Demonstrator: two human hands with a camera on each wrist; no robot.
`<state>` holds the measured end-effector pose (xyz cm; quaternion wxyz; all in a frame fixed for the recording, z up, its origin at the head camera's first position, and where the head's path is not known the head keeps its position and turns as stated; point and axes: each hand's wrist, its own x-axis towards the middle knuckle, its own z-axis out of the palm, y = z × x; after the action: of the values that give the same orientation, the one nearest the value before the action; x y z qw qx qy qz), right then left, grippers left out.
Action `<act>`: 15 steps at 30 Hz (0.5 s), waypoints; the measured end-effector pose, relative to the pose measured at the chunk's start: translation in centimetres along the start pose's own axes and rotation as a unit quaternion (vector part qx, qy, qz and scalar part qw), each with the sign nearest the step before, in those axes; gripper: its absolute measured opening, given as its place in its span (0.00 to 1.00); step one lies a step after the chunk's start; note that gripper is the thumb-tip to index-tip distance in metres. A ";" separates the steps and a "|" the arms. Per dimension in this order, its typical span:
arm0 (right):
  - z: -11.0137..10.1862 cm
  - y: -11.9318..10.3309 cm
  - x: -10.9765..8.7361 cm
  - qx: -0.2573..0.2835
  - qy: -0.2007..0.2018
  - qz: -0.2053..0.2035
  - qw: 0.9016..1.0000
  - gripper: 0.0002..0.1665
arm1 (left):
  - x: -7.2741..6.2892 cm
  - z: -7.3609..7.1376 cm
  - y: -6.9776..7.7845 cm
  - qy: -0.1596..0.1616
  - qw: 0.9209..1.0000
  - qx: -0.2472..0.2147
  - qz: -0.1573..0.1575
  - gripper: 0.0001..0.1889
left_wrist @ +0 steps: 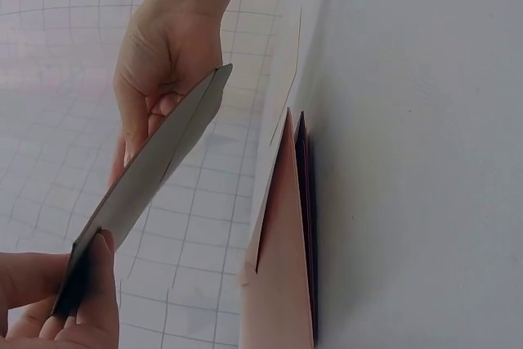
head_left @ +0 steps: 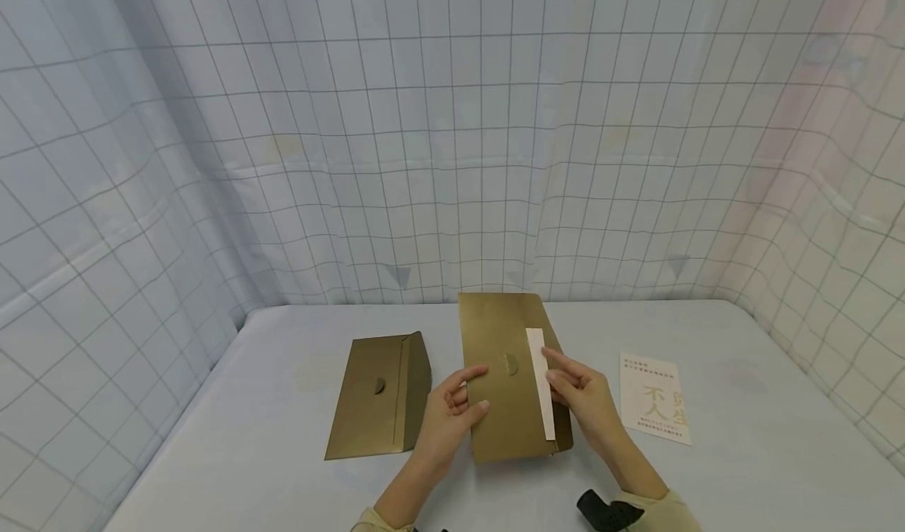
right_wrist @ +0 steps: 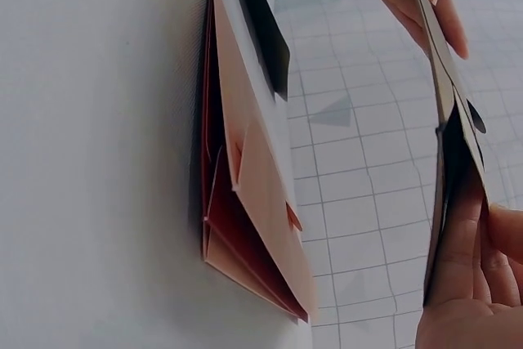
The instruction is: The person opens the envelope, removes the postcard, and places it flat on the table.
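Note:
Both hands hold a gold envelope (head_left: 491, 422) up over the table, its flap side to the right. My left hand (head_left: 448, 410) pinches its left edge, thumb in front. At the right side my right hand (head_left: 580, 390) grips the envelope beside a narrow white strip (head_left: 540, 390) along the opening. In the right wrist view the right hand's fingers (right_wrist: 464, 255) reach into the dark mouth, thumb outside. A second gold envelope (head_left: 368, 398) lies to the left, flap raised. Below the held one lies a pinkish envelope with a red inside (right_wrist: 257, 185), hidden in the head view.
A white card (head_left: 652, 402) with gold characters lies to the right on the white table (head_left: 763, 406). Behind the table hangs a grid-patterned curtain (head_left: 495, 163), which runs down both sides as well. A black device (head_left: 608, 512) sits by the right sleeve.

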<state>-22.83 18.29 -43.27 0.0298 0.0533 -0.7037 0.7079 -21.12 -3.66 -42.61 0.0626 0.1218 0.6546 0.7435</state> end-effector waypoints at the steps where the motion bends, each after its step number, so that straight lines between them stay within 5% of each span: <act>1: 0.0 0.0 0.0 0.001 0.002 -0.001 1.000 0.29 | 0.0 0.0 0.0 0.000 1.000 0.003 0.001 0.27; 15: 0.0 -0.3 0.0 -0.018 0.014 0.015 1.000 0.28 | 0.1 -0.4 0.3 0.000 1.000 0.026 0.004 0.28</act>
<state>-22.83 18.26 -42.96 0.0301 0.0318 -0.7163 0.6964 -21.31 -4.04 -42.34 0.0565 0.1259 0.6730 0.7267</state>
